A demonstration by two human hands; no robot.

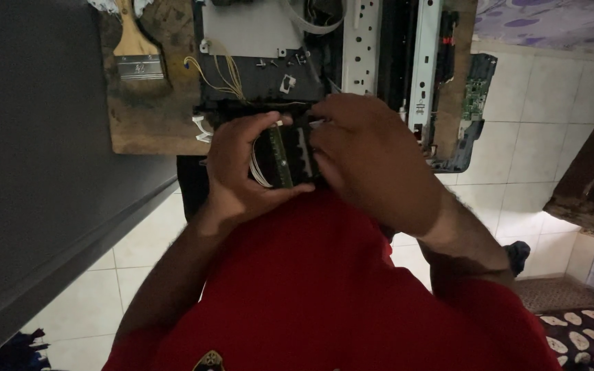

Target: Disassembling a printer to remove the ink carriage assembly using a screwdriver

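Both your hands grip a small black module (289,154) with a green board edge and white wires: your left hand (238,168) cups it from below, your right hand (369,154) closes over its top. It is already free of the opened machine chassis (269,62) just beyond it. Loose screws (283,62) lie on that chassis, and a paintbrush (135,51) rests on the wooden surface (146,117) beside it.

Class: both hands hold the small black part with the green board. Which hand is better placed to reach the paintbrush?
Left hand: likely better, as the paintbrush lies on its side, while the right hand would have to cross over the black part.
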